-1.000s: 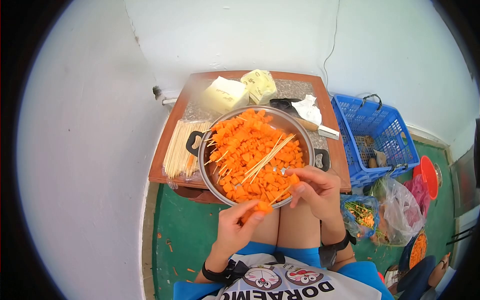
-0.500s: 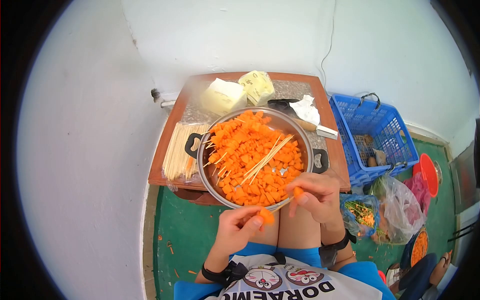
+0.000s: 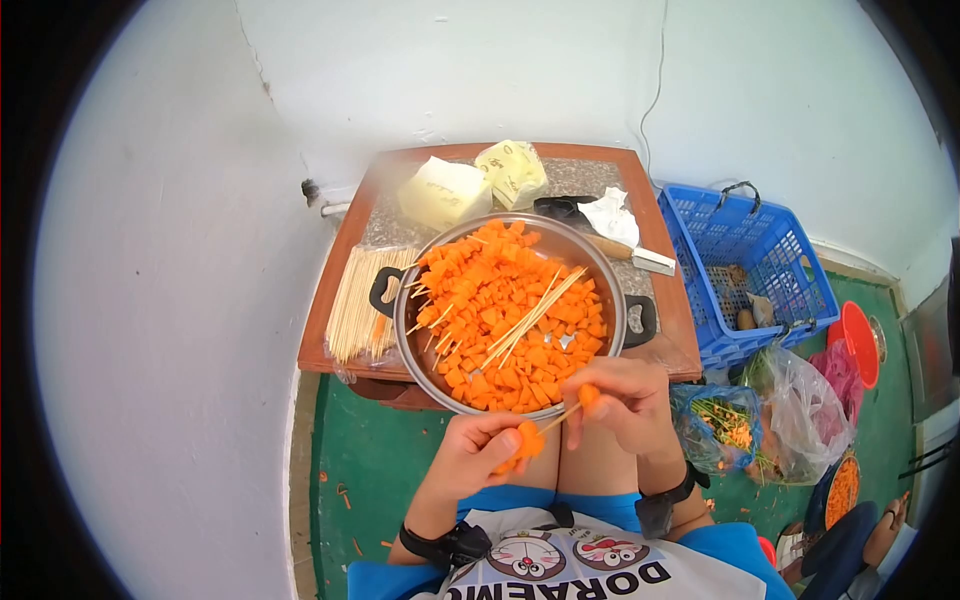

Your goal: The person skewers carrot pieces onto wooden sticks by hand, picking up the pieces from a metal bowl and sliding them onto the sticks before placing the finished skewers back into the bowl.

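Observation:
My left hand [image 3: 472,458] is closed, with thumb and fingers pinching orange carrot pieces [image 3: 527,441] threaded on a thin wooden skewer [image 3: 558,420]. At the skewer's other end, my right hand [image 3: 628,402] pinches a single carrot chunk [image 3: 588,396]. Whether that chunk is pierced cannot be made out. Both hands are over my lap, at the near rim of a wide steel pan [image 3: 405,345] with black handles. Cut carrot pieces [image 3: 500,285] fill the pan, some threaded on sticks at its left side. A few bare skewers [image 3: 535,318] lie across the carrots.
Bundled skewers [image 3: 365,305] lie left of the pan on the wooden table [image 3: 312,335]. Paper packs [image 3: 447,192] and a knife [image 3: 652,262] are behind it. To the right stand a blue crate [image 3: 715,340], plastic bags [image 3: 800,430] and a red basin [image 3: 858,345]. Another person's leg [image 3: 838,545] shows lower right.
Carrot pieces at my left hand have shifted down and left, with more orange showing below the fingers. My right hand has moved slightly left with its chunk.

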A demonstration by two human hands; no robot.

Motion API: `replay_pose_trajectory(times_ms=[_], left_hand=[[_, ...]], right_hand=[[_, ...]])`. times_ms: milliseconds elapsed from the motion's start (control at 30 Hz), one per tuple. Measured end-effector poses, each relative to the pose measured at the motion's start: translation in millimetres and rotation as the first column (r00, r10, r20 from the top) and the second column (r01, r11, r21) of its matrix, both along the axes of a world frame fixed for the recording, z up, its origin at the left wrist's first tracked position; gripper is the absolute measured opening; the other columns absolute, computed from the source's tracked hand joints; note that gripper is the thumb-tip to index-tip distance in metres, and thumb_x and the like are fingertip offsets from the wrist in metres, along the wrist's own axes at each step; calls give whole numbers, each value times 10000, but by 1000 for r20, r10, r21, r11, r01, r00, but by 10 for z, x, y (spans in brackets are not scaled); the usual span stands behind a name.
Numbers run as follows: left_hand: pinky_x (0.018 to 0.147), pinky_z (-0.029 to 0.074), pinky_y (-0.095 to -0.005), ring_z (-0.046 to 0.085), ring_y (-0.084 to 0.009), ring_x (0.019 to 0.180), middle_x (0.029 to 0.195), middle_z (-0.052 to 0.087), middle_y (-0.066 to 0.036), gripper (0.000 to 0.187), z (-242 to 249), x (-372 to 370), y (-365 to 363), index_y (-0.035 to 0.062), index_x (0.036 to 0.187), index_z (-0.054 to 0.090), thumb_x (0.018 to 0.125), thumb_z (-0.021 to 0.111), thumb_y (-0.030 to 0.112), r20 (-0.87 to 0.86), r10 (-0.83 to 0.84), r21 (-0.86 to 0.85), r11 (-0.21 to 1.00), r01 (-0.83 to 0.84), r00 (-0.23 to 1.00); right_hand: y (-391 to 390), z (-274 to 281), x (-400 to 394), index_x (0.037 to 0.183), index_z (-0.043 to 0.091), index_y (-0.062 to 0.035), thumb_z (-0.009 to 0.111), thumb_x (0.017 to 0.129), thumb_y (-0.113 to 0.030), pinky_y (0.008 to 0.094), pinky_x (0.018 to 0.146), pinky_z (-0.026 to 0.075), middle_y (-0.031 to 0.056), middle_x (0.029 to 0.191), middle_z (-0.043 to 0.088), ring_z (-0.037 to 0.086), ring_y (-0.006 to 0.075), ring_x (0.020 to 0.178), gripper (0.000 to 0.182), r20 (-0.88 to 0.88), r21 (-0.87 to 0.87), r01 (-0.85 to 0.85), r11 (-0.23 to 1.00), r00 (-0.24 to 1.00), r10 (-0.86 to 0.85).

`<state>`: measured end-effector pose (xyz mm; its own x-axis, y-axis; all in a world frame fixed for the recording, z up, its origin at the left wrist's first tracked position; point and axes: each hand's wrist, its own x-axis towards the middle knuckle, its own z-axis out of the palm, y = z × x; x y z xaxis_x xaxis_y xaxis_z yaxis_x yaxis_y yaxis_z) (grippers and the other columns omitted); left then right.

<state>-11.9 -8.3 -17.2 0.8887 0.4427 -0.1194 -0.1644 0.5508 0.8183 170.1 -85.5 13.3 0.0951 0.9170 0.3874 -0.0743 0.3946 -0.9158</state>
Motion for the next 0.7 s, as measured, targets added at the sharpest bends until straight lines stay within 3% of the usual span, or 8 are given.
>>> replay_pose_trajectory(times_ms=[67,100,200,233,300,533,600,700], left_hand=[[379,295,-155,414,-51,434,630,540,-68,223,-86,105,-82,-24,927,526,803,518,162,38,261,494,834,-245,965],[378,293,-153,414,-52,432,630,541,-64,223,-115,141,-106,-23,927,525,805,514,164,198,451,831,394,-393,871],[375,291,-152,410,-53,428,628,537,-56,221,-84,194,-64,-20,926,524,810,508,168,369,486,900,26,-435,792],[375,291,-152,410,-53,428,628,537,-56,221,-57,171,-83,-20,926,524,810,508,168,368,487,900,27,-435,792],[374,295,-154,411,-52,429,625,532,-54,221,19,90,-125,-19,918,525,810,511,174,-63,202,234,955,-182,977],[391,318,-155,428,-61,432,626,528,-57,222,-42,87,-45,-26,938,520,807,511,153,34,-63,-112,991,67,997],[419,356,-166,457,-78,453,649,529,-49,212,-138,172,-126,-31,954,510,800,513,116,114,434,703,600,-381,894],[455,391,-178,483,-82,483,642,543,-53,205,-101,184,-84,-43,940,510,787,528,93,136,484,809,450,-379,864]], right_hand=[[38,-33,-28,949,548,68,515,766,-56,183,467,414,110,757,547,555,122,536,224,-28,-4,65,998,997,-65],[55,-46,-46,951,546,69,504,770,-51,184,467,416,110,760,547,555,123,532,221,-55,-11,131,991,990,-131],[59,-64,-106,941,546,73,494,773,-49,185,462,422,104,752,543,557,128,525,214,-89,-70,200,977,975,-205],[60,-68,-86,941,546,73,494,773,-49,185,462,422,104,752,543,557,128,525,214,-89,-71,199,978,975,-204],[56,-84,-13,931,547,75,490,772,-47,185,453,427,105,764,545,559,130,522,208,-49,3,51,999,998,-51],[45,-42,23,929,553,67,492,766,-40,186,441,427,102,792,548,555,132,500,204,-110,-33,-84,996,991,80],[69,3,-24,945,555,55,507,772,-71,182,442,429,94,806,535,561,128,547,219,-11,-150,35,988,999,-37],[108,-124,-161,966,556,34,522,778,-96,167,446,423,84,828,516,550,111,636,232,-65,-111,-56,992,997,49]])
